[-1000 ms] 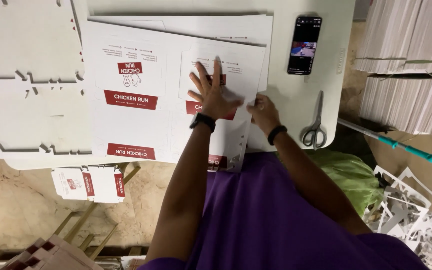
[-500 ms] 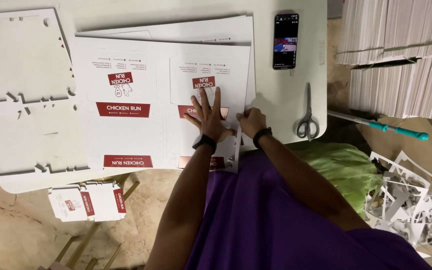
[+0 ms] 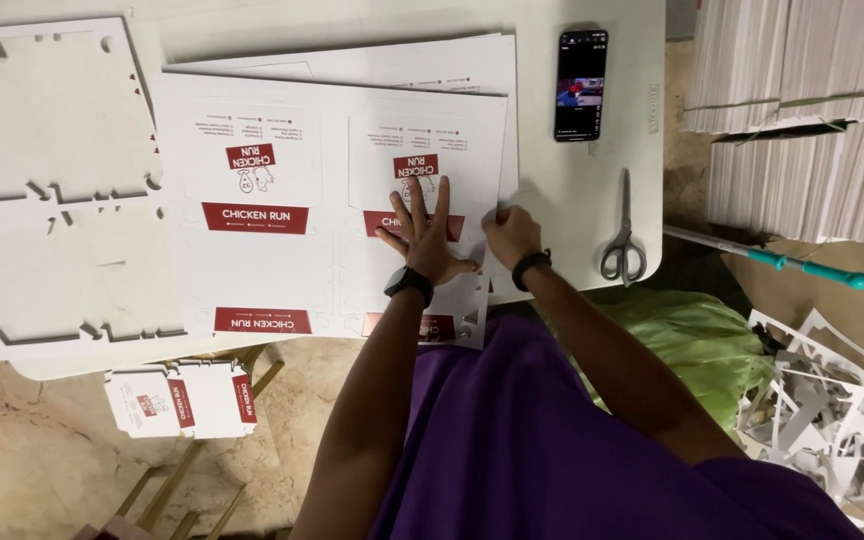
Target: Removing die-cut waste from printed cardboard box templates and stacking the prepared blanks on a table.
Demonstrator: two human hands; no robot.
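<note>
Printed carton sheet (image 3: pixel 282 200), white with red bands, lies flat on top of a stack on the white counter (image 3: pixel 572 190); left hand (image 3: pixel 422 235) pressed flat on the sheet's near right part, fingers spread, grip fully open, holding nothing; right hand (image 3: pixel 510 232) at the sheet's right edge, fingers curled onto the edge, can't tell if it's pinching; phone (image 3: pixel 581 84) right of the sheet, far side; scissors (image 3: pixel 622 240) right of the sheet, near side; die-cut waste board (image 3: pixel 42 190) left of the sheet; folded small carton (image 3: pixel 180 398) below the sheet, off the counter.
</note>
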